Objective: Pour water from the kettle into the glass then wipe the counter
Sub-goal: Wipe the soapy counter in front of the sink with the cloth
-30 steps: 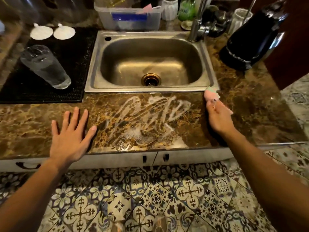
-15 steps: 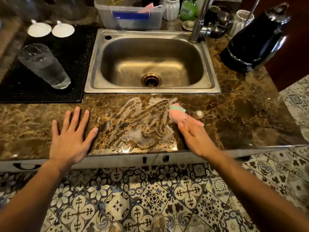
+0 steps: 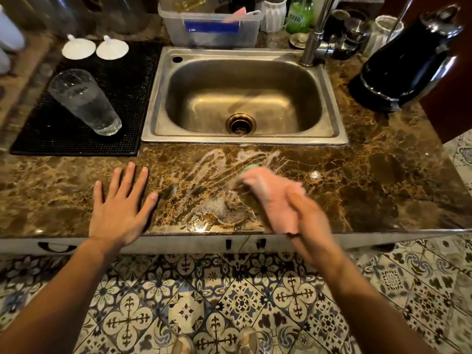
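Note:
A brown marble counter (image 3: pixel 383 180) runs in front of me, with soapy streaks and a foamy puddle (image 3: pixel 219 192) below the sink. My right hand (image 3: pixel 310 221) grips a pink and green sponge cloth (image 3: pixel 270 195) that lies on the wet patch; both are motion-blurred. Flat on the counter to the left rests my left hand (image 3: pixel 120 208), fingers spread, holding nothing. A tall glass (image 3: pixel 85 102) filled with water stands on a black mat (image 3: pixel 63 134) at the left. The black kettle (image 3: pixel 408 62) sits on its base at the far right.
A steel sink (image 3: pixel 245 139) with a tap (image 3: pixel 314 39) fills the middle back. Behind it are a plastic tub (image 3: pixel 212 29), a green bottle (image 3: pixel 298 15) and white cups. Two white lids (image 3: pixel 94 48) lie on the mat. The counter's front edge drops to a patterned tile floor (image 3: pixel 229 302).
My right hand has swept the sponge cloth from the sink's right corner leftward and toward me across the soapy patch. The left hand has stayed in place.

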Demonstrator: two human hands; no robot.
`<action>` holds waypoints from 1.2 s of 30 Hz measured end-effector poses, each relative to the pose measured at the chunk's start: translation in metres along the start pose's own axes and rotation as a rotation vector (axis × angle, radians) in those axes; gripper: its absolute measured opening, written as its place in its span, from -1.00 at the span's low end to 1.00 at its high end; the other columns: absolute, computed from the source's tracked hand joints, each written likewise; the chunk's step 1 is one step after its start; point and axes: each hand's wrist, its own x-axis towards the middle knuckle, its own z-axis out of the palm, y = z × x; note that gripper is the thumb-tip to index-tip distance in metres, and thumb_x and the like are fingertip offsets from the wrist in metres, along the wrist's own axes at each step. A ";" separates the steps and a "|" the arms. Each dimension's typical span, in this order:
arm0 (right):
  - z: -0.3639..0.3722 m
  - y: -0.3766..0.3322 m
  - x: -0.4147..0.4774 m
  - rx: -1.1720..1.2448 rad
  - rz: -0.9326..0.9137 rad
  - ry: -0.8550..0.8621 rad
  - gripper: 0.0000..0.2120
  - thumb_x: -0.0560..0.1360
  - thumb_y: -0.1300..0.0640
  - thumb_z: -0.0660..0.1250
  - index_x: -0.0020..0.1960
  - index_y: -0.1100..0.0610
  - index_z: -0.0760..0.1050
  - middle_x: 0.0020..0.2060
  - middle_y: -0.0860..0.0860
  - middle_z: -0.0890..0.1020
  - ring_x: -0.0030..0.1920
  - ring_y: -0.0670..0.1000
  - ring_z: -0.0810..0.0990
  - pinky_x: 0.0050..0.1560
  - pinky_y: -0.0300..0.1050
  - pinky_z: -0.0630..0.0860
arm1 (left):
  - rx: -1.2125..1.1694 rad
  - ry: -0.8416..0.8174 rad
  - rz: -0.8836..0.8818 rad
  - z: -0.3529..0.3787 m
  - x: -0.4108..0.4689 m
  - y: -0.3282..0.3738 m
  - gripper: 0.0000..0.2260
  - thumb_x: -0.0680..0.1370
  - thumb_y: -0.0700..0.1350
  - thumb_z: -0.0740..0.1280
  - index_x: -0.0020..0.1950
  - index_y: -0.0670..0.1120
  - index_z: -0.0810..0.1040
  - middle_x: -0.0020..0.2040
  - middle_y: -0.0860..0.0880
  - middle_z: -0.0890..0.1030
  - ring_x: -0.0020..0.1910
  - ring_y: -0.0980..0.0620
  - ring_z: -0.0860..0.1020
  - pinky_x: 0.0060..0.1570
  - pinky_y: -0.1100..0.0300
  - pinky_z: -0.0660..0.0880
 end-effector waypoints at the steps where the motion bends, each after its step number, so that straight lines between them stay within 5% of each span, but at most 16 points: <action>1: -0.013 -0.012 0.003 0.085 -0.042 0.036 -0.61 0.61 -0.02 0.27 0.36 0.14 0.54 0.20 0.21 0.70 0.12 0.14 0.70 0.12 0.06 0.65 | -0.001 -0.001 0.001 0.000 0.000 0.000 -0.37 0.64 0.35 -0.22 0.69 0.18 -0.07 0.72 0.07 -0.07 0.69 -0.04 -0.10 0.60 -0.25 -0.13; 6: -0.079 -0.086 0.017 0.121 -0.239 0.422 -0.69 0.63 0.05 0.30 0.27 0.21 0.57 0.07 0.01 0.77 0.21 -0.07 0.69 0.21 -0.19 0.60 | 0.014 -0.001 0.002 0.001 0.000 0.000 -0.40 0.65 0.31 -0.22 0.69 0.19 -0.09 0.72 0.06 -0.08 0.69 -0.03 -0.11 0.60 -0.23 -0.14; 9: -0.102 -0.102 0.025 -0.169 -0.349 0.505 -0.79 0.65 0.16 0.24 0.14 0.23 0.59 -0.29 -0.18 0.68 -0.20 -0.51 0.57 -0.18 -0.61 0.40 | 0.017 -0.002 0.004 0.001 0.001 -0.001 -0.40 0.65 0.31 -0.22 0.69 0.18 -0.09 0.72 0.06 -0.08 0.69 -0.03 -0.11 0.59 -0.23 -0.15; 12: -0.104 -0.093 0.038 -0.505 -0.305 0.514 -0.63 0.70 -0.11 0.15 0.29 0.06 0.60 -0.06 -0.16 0.75 -0.06 -0.23 0.70 0.04 -0.19 0.64 | 0.016 -0.001 0.003 0.001 0.000 -0.001 -0.40 0.66 0.30 -0.21 0.69 0.18 -0.09 0.71 0.06 -0.08 0.69 -0.03 -0.11 0.60 -0.24 -0.15; 15: -0.103 -0.077 0.057 -0.704 -0.227 0.440 -0.42 0.62 -0.35 0.14 0.39 0.02 0.56 0.20 0.07 0.67 0.20 0.09 0.65 0.30 0.26 0.55 | 0.012 0.003 0.001 0.001 0.000 0.000 -0.40 0.65 0.31 -0.21 0.69 0.18 -0.08 0.71 0.07 -0.09 0.69 -0.02 -0.11 0.60 -0.24 -0.15; 19: -0.070 -0.060 0.071 -0.751 -0.211 0.394 -0.38 0.58 -0.43 0.13 0.33 -0.01 0.61 0.24 0.07 0.67 0.26 0.12 0.63 0.39 0.23 0.47 | 0.014 -0.007 -0.002 -0.001 0.001 0.001 -0.40 0.66 0.30 -0.19 0.69 0.17 -0.08 0.71 0.07 -0.09 0.69 -0.03 -0.11 0.60 -0.24 -0.15; 27: -0.007 -0.019 0.066 -0.933 -0.243 0.086 -0.54 0.73 -0.14 0.04 0.40 0.08 0.53 0.20 0.11 0.65 0.22 0.13 0.61 0.33 0.28 0.51 | 0.020 -0.018 -0.006 0.000 0.001 0.000 -0.40 0.66 0.30 -0.20 0.69 0.18 -0.09 0.71 0.06 -0.10 0.69 -0.04 -0.11 0.60 -0.24 -0.16; 29: 0.006 -0.006 0.056 -0.966 -0.257 -0.003 -0.57 0.75 -0.09 0.02 0.46 0.06 0.48 0.19 0.09 0.65 0.17 0.09 0.62 0.28 0.21 0.55 | 0.016 -0.019 -0.010 -0.001 0.001 0.001 -0.39 0.65 0.31 -0.21 0.69 0.18 -0.10 0.71 0.07 -0.11 0.69 -0.04 -0.12 0.60 -0.24 -0.17; 34: 0.040 0.028 0.032 -0.929 -0.246 -0.183 -0.48 0.68 -0.12 0.03 0.53 0.09 0.38 0.17 -0.03 0.57 0.02 -0.23 0.52 0.01 -0.31 0.46 | 0.007 -0.017 -0.006 -0.002 0.001 0.002 -0.39 0.65 0.31 -0.20 0.69 0.17 -0.09 0.71 0.06 -0.08 0.69 -0.05 -0.10 0.60 -0.25 -0.16; 36: 0.054 0.043 0.020 -0.895 -0.168 -0.227 -0.45 0.65 -0.15 0.05 0.53 0.09 0.39 0.23 -0.05 0.57 0.13 -0.23 0.53 0.14 -0.27 0.51 | 0.009 -0.011 -0.005 -0.002 0.001 0.001 -0.39 0.65 0.31 -0.20 0.69 0.17 -0.09 0.71 0.06 -0.08 0.69 -0.05 -0.10 0.60 -0.25 -0.15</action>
